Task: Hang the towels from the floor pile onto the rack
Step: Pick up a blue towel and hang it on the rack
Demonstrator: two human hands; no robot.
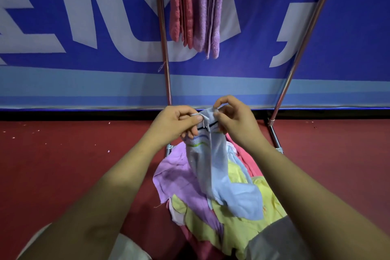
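A light blue towel (219, 175) with coloured stripes near its top hangs from both my hands above the floor pile. My left hand (179, 122) pinches its top edge on the left, and my right hand (234, 118) pinches the same edge on the right, fingers curled. The towel's lower end rests on the pile (190, 192) of purple, yellow and pink towels on the red floor. The metal rack (163, 34) stands behind, with a pink towel (181, 6) and a purple towel (209, 10) hanging from it.
A blue banner (84, 38) with large white letters stands right behind the rack. The rack's right pole (304, 44) slants down to a base bar (274, 137) on the red floor (63, 154). My knees show at the bottom edge.
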